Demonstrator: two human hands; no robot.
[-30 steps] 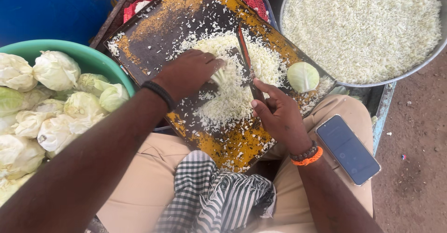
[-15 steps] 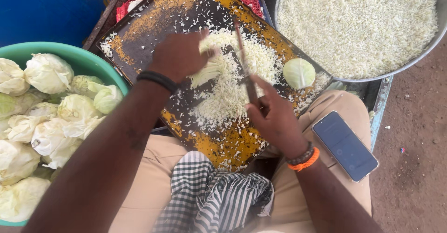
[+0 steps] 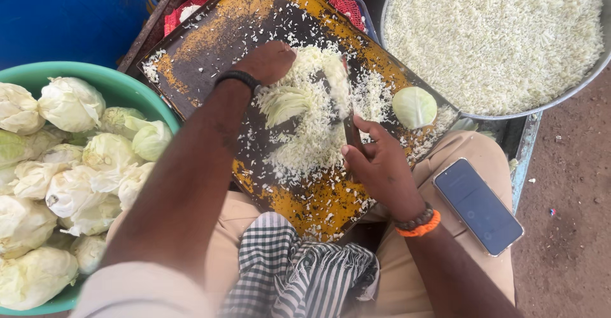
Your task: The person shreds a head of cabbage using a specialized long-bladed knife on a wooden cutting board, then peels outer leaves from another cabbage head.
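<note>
1. Cabbage wedge (image 3: 284, 103) lies mid-board under the left hand (image 3: 272, 60), which presses it down with curled fingers.
2. Right hand (image 3: 377, 165) is closed around one knife (image 3: 349, 117), its blade in the shreds.
3. Cutting board (image 3: 210, 32) has bare room at its far-left corner.
4. One cabbage half (image 3: 414, 107) sits near the right edge; one phone (image 3: 478, 205) rests on the thigh.

The long knife blade (image 3: 348, 111) is motion-blurred and half buried in shredded white cabbage (image 3: 312, 133). The round green plastic tub (image 3: 121, 86) and wide metal basin (image 3: 503, 111) run off the picture's edges.
</note>
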